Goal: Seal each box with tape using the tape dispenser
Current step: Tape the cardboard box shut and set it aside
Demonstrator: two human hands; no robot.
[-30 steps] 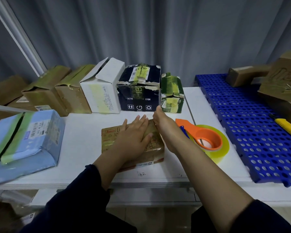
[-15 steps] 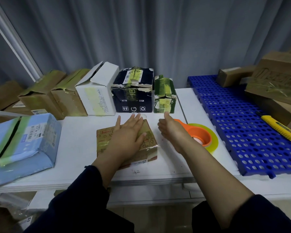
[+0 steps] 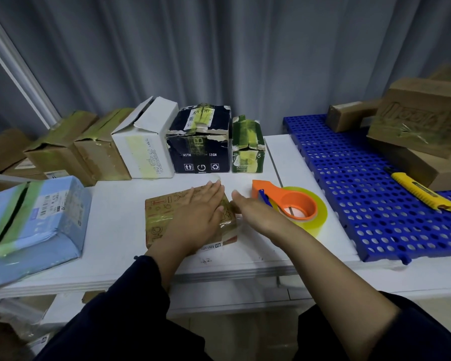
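Note:
A small flat brown box point(image 3: 162, 212) with shiny tape across it lies on the white table point(image 3: 115, 204) in front of me. My left hand point(image 3: 195, 214) rests flat on its top, fingers straight. My right hand point(image 3: 255, 214) reaches in at the box's right edge, where its fingertips meet the tape; the exact hold is hard to make out. The orange tape dispenser point(image 3: 289, 201) with a yellowish roll lies on the table just right of my right hand, untouched.
A row of taped boxes stands along the back: brown ones point(image 3: 71, 149), a white one point(image 3: 146, 144), a black one point(image 3: 201, 142), a green one point(image 3: 248, 147). A blue parcel point(image 3: 29, 220) lies left. The blue perforated mat point(image 3: 370, 183) at right carries a yellow utility knife point(image 3: 422, 191) and cardboard boxes point(image 3: 422, 121).
My right hand has come back from the box's far end down to its right edge. My left hand has stayed flat on the box.

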